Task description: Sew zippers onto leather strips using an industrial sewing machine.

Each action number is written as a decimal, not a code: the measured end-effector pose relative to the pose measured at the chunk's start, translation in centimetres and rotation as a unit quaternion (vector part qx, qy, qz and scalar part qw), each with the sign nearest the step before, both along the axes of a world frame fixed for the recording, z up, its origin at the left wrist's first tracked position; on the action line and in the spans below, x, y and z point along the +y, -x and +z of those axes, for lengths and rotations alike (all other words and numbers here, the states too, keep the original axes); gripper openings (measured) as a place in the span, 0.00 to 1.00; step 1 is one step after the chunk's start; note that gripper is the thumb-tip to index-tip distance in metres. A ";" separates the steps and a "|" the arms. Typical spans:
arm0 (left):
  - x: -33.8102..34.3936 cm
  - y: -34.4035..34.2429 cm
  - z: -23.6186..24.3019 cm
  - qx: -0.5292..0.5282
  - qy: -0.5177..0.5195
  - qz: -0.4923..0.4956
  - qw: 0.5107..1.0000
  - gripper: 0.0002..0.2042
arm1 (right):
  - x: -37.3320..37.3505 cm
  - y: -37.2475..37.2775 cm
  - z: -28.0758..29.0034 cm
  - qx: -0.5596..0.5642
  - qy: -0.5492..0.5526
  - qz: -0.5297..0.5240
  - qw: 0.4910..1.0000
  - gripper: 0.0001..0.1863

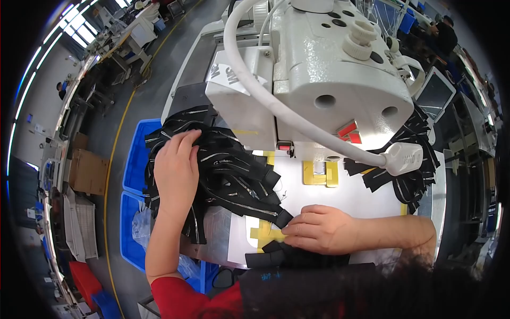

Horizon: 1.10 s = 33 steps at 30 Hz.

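Observation:
A heap of black zipper strips with silvery teeth (pixel 234 167) lies on the left side of the machine table. My left hand (pixel 178 165) rests on the heap's left part, thumb apart from the fingers and fingertips on the strips. Close to the table's front edge, my right hand (pixel 321 228) has its fingers bent together, their tips beside the square end of one zipper strip (pixel 260 210). Whatever those fingers hold, if anything, is hidden. Below that hand lie more black fabric pieces (pixel 265 258), partly over yellow tape (pixel 264 234) on the white work surface (pixel 356 202).
A white sewing machine head (pixel 340 69) looms over the table, a thick white cable (pixel 303 125) curving across it. Under it sits a yellow-edged plate (pixel 320 174). Another bundle of zipper strips (pixel 406 170) is at right. Blue bins (pixel 133 212) stand at left.

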<state>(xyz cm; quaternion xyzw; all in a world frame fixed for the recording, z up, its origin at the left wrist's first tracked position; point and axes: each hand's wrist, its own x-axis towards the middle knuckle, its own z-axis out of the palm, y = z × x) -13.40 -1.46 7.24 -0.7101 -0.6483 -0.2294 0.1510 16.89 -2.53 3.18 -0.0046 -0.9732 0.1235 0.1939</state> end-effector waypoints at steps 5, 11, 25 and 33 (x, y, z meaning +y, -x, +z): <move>-2.0 -3.2 0.1 -0.028 0.105 -0.215 0.971 0.21 | -1.3 -0.8 -1.3 -0.064 0.129 0.005 0.989 0.16; -0.8 -2.9 -5.1 0.036 0.161 -0.284 0.944 0.32 | -0.7 -1.8 -0.7 -0.068 0.245 -0.060 0.965 0.16; -5.8 -10.3 -6.3 -0.001 0.289 -0.562 0.775 0.26 | 2.0 -4.4 -1.7 0.153 0.641 -0.330 0.676 0.10; -1.3 -12.5 -5.3 -0.538 0.517 -0.300 0.594 0.16 | 2.3 -5.6 -1.8 0.181 -0.010 -0.154 0.971 0.12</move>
